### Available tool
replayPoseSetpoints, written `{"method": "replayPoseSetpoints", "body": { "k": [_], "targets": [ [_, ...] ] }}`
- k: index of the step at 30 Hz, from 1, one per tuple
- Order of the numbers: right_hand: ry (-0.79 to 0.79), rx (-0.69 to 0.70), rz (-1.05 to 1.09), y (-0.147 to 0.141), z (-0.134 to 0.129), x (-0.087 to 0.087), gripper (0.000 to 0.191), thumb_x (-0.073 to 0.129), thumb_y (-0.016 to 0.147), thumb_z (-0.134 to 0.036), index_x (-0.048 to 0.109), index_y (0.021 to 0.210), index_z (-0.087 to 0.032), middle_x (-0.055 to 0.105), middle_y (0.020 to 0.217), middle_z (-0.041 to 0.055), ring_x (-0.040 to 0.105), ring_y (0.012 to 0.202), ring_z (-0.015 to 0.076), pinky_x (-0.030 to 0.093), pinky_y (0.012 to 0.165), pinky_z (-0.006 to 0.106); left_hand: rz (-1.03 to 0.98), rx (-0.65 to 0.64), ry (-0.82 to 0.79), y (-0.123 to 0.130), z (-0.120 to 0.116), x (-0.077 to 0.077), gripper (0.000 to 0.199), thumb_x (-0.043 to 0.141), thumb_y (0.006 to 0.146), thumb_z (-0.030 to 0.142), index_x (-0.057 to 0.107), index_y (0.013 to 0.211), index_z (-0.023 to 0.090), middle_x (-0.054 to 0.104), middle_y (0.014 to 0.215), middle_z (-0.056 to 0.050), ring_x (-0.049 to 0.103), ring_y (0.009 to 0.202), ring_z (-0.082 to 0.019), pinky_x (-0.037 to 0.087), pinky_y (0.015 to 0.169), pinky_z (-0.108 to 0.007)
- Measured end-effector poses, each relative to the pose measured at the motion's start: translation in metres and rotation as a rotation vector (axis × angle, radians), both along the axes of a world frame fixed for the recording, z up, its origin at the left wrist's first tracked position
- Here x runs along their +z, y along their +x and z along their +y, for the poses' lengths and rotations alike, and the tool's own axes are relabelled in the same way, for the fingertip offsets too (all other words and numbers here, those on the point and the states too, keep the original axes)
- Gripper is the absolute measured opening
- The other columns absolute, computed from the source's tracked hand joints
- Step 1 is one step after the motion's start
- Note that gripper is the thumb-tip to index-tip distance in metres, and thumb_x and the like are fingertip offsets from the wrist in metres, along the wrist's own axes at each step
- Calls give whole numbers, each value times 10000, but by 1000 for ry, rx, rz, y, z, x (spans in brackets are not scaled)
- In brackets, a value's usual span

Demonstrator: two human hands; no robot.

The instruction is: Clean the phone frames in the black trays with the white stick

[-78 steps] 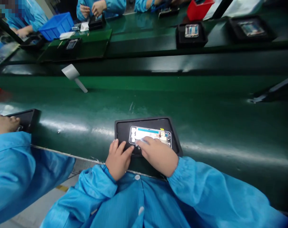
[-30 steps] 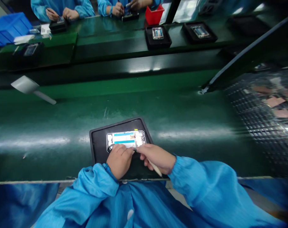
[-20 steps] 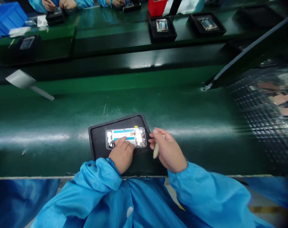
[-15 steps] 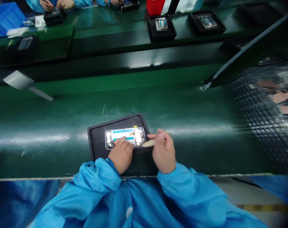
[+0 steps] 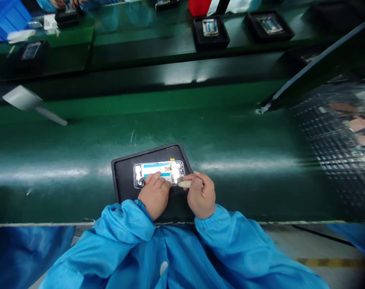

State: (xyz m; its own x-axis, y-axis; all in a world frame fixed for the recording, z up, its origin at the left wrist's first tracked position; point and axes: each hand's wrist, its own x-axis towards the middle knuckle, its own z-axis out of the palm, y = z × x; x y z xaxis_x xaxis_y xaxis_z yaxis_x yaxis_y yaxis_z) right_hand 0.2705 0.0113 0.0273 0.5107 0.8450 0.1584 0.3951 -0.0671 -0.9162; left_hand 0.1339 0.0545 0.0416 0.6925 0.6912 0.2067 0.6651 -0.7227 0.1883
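An opened smartphone (image 5: 157,169) lies in a shallow black tray (image 5: 125,160), showing its bright inner parts, blue strips and a small yellow tab at its far edge. Over the phone's near edge rests my left hand (image 5: 154,194), fingers stretched out and touching it. A small round black piece (image 5: 141,182) sits at the phone's near left corner, beside those fingers. In my right hand (image 5: 202,196) is a cream-coloured pointed stick (image 5: 184,184), pinched between thumb and fingers. Its tip is at the circuit board (image 5: 178,172) on the phone's right end, and whether they touch I cannot tell.
A white scoop-shaped object (image 5: 27,99) lies to the left on the green bench (image 5: 215,132). At right stand a slanted post (image 5: 308,66) and clear plastic trays (image 5: 327,140). Across the raised shelf are black trays (image 5: 211,42) with phone parts, a blue bin (image 5: 6,20) and a co-worker's hands (image 5: 58,4).
My right hand has moved left with the stick, bringing its fingers closer to the phone's right end. My left hand stays on the phone. The view has shifted slightly.
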Motion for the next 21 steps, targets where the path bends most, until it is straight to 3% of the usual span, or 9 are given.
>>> {"method": "replayPoseSetpoints", "body": {
  "k": [9,12,16,18,21],
  "targets": [
    [-21,45,-74,1,3,12,174,358,830,-300,494,844,-192,634,753,53,592,588,155,497,596,311,5,-2,-24,0,0,-2,143,493,771,108,615,832,148,629,820,-53,531,970,-261,413,849,-406],
    [-88,202,-270,1,7,21,238,349,839,-294,555,794,-185,639,773,75,600,726,183,484,683,314,0,-14,-30,-1,0,-2,154,489,766,97,613,847,141,630,821,-57,531,970,-263,414,849,-407],
    [-77,439,-481,-2,14,28,336,301,848,-291,599,745,-176,637,727,96,590,719,195,468,702,316,4,-29,-23,-2,1,-1,167,474,773,101,611,861,138,628,835,-69,528,977,-265,407,857,-421],
    [-57,417,-479,-2,17,27,350,289,848,-296,596,730,-175,636,708,97,591,702,193,468,691,311,9,-35,-13,-2,2,-1,160,475,772,102,610,851,134,626,829,-71,530,968,-265,408,852,-419],
    [-117,224,-362,0,19,22,312,310,848,-324,573,751,-187,641,724,75,598,684,182,475,646,297,2,-31,10,-1,2,-2,136,483,772,104,607,821,131,624,808,-66,538,940,-258,418,826,-406]
  ]
}}
